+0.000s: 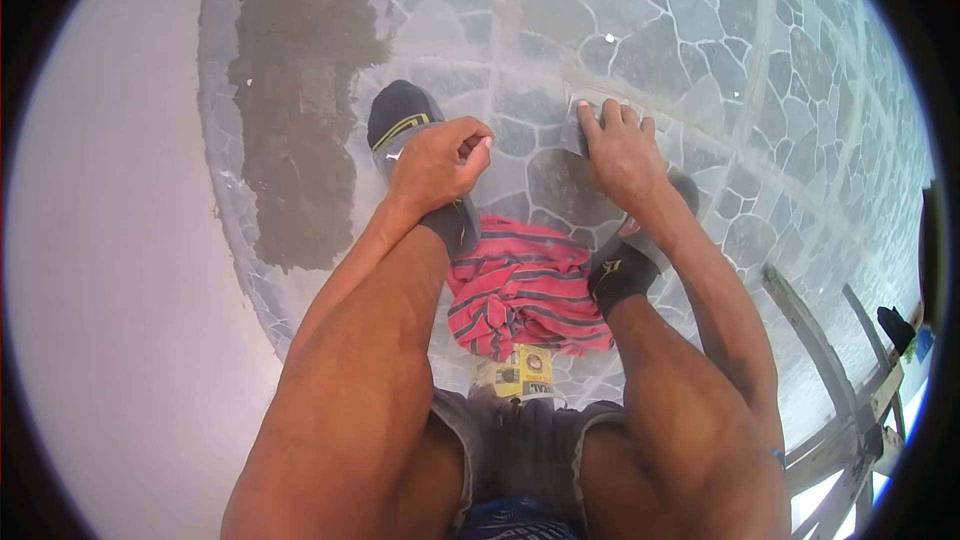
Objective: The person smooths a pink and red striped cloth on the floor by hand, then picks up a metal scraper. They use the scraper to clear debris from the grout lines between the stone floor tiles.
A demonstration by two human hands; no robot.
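Note:
My right hand [625, 152] presses down on a flat grey pad [577, 130] against the stone-patterned floor [640, 0], thumb and fingers lying over its top. Most of the pad is hidden beneath the palm. My left hand [438, 162] hangs curled just over my left shoe [402, 112], its thumb close to the bent fingers, with nothing visible in it. Below the right hand, a dark damp patch [575, 187] shows on the stones. Between my feet lies a crumpled red cloth with dark stripes [520, 285].
A container with a yellow label [525, 372] stands under me, behind the cloth. Along the white wall [120, 240] at left runs a broad dark grey patch [300, 90] on the floor. Wooden bars [815, 340] stand at lower right. A small white bit [609, 38] lies ahead.

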